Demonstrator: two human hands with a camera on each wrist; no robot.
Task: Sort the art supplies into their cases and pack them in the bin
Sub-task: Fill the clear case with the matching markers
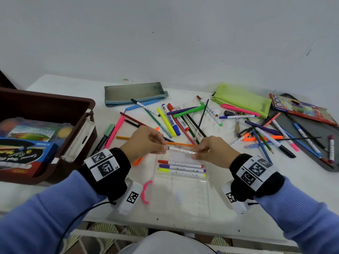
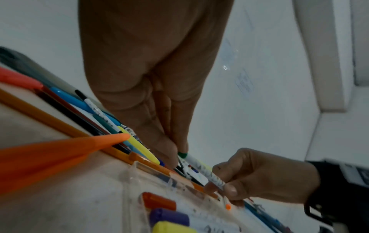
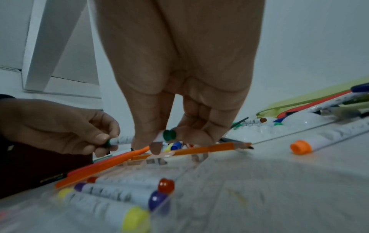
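The white tabletop [image 1: 60, 83] carries everything noted here. At my left stands the brown bin [image 1: 45, 105], with packed boxes inside. A grey pouch [image 1: 134, 93] and a green mesh pouch [image 1: 242, 98] lie at the far side, with loose pens and pencils scattered between and to the right. Directly before me lies the clear marker case [image 1: 180, 197], opened flat; a red, a purple and a yellow marker sit in it side by side. Above the case, my left hand [image 1: 142, 142] pinches one end of the green-capped marker [image 1: 180, 150] and my right hand [image 1: 213, 150] pinches the other, holding it level.
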